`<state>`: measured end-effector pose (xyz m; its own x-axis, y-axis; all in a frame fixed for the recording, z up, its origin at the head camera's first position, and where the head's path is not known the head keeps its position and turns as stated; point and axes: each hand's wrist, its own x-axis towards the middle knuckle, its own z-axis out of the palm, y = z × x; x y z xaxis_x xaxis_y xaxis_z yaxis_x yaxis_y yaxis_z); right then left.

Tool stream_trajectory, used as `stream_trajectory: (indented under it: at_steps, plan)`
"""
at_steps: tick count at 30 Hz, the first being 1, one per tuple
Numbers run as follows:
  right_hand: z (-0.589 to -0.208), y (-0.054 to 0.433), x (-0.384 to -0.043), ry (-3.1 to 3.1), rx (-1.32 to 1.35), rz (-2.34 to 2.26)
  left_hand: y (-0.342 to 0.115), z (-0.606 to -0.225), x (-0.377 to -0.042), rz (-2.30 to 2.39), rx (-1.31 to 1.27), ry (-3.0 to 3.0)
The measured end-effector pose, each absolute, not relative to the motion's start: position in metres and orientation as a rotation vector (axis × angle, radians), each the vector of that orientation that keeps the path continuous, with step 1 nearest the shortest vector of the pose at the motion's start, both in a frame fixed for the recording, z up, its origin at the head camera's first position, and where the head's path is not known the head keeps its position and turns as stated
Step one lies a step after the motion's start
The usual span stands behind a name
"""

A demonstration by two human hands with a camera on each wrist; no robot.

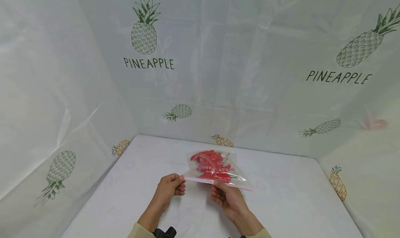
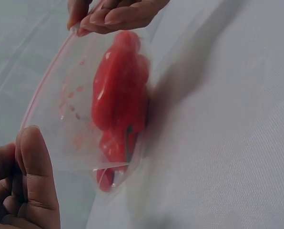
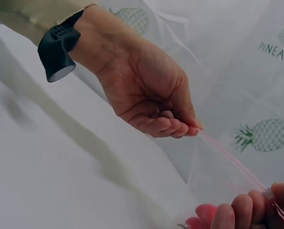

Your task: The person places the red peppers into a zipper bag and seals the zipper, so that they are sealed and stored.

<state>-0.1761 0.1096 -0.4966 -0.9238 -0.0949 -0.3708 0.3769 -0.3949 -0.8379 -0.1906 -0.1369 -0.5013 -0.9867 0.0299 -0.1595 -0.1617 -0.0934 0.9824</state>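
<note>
A clear zipper bag (image 1: 240,177) with a pink closure strip and printed lettering lies over the white table, its strip edge raised toward the person. Inside are several red chili peppers (image 1: 212,158), some with green stems; in the left wrist view the red peppers (image 2: 108,90) sit low in the bag. My left hand (image 1: 170,188) pinches the strip's left end between thumb and forefinger. Near the strip's middle, my right hand (image 1: 229,198) pinches it where a small whitish slider (image 3: 268,192) shows at the thumb. Fingertips partly cover that slider.
The white table (image 1: 150,161) has rounded far corners. Pale sheeting (image 1: 231,74) printed with pineapples hangs behind it and along both sides. A dark wrist-worn device (image 3: 57,50) sits at the left cuff.
</note>
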Motion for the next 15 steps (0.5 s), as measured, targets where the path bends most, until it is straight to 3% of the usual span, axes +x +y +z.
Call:
stream_trajectory:
  at_steps: [15]
  plan:
    - [-0.496, 0.129, -0.171, 1.603, 0.416, -2.376, -0.138, -0.5, -0.189, 2.227, -0.167, 2.031]
